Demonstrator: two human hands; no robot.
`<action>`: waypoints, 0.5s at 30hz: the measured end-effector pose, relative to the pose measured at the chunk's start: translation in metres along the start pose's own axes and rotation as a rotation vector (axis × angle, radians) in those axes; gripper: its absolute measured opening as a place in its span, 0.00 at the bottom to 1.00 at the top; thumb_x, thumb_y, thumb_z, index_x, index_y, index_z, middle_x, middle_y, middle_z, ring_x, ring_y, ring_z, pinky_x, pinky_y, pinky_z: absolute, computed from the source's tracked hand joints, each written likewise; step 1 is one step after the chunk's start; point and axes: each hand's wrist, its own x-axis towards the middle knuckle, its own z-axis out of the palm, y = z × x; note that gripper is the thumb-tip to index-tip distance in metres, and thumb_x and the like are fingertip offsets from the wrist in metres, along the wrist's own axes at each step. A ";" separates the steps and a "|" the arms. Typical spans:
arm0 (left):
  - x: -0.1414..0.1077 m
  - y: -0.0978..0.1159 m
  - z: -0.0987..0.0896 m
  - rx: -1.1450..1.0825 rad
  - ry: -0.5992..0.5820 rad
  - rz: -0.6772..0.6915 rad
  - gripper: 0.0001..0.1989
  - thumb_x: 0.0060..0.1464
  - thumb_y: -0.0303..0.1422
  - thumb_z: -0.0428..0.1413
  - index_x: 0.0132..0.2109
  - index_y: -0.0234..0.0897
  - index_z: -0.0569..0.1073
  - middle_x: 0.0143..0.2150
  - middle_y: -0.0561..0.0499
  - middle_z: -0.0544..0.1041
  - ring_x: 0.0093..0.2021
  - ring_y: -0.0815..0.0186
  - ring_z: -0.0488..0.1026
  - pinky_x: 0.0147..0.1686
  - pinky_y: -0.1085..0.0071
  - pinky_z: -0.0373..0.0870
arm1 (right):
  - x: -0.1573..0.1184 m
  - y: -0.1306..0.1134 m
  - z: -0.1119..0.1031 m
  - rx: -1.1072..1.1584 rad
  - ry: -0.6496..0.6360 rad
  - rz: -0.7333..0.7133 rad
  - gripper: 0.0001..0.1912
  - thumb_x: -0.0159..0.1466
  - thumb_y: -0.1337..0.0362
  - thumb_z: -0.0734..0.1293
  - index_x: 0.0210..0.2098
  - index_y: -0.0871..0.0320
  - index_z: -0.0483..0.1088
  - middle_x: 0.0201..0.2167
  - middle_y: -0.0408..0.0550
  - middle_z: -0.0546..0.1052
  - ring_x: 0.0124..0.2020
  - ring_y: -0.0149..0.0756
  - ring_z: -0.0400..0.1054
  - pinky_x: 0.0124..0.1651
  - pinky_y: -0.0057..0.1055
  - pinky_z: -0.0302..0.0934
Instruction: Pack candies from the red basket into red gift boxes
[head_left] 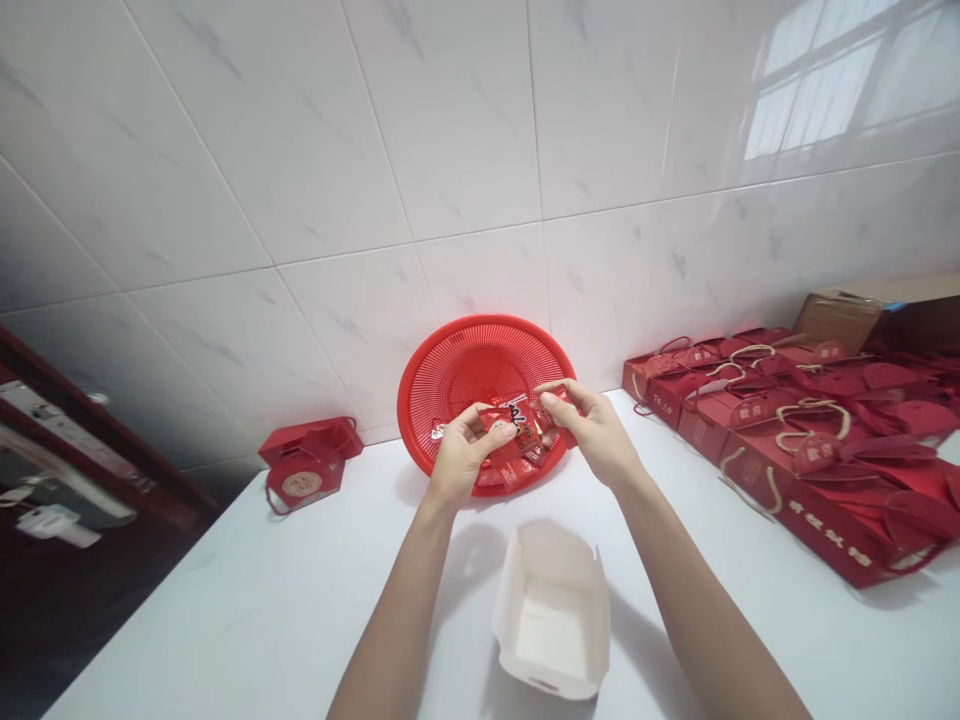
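Observation:
A round red plastic basket (487, 345) leans against the wall, with several small red wrapped packets (514, 470) lying in its lower part. Over these packets, my left hand (463, 455) is closed, thumb and fingers pinching a red packet. My right hand (592, 430) is closed too, its thumb and forefinger gripping the edge of a red wrapper at the basket's right side. Whether both hands hold the same packet cannot be made out. Between my forearms stands an open-topped paper box (555, 625), its white inside showing.
Rows of red gift boxes (780, 480) with cord handles and ribbons fill the table's right side. Behind them is a brown cardboard carton (840, 315). A red box (304, 480) stands back left on the white table (247, 610). A tiled wall (337, 210) rises behind.

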 end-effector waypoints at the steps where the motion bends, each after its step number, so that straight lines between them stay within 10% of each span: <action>1: 0.000 0.001 0.000 0.001 0.012 -0.003 0.19 0.41 0.39 0.71 0.39 0.37 0.76 0.38 0.51 0.82 0.40 0.63 0.78 0.44 0.68 0.74 | 0.001 0.001 -0.001 0.032 0.010 0.011 0.20 0.55 0.45 0.73 0.36 0.54 0.73 0.29 0.41 0.73 0.25 0.32 0.68 0.30 0.32 0.69; 15: 0.001 0.001 -0.003 -0.045 0.075 -0.016 0.31 0.40 0.42 0.71 0.50 0.37 0.74 0.43 0.46 0.82 0.42 0.59 0.80 0.42 0.66 0.76 | 0.005 0.007 -0.003 0.164 0.038 0.100 0.23 0.50 0.43 0.75 0.33 0.54 0.73 0.38 0.47 0.77 0.41 0.41 0.72 0.34 0.33 0.73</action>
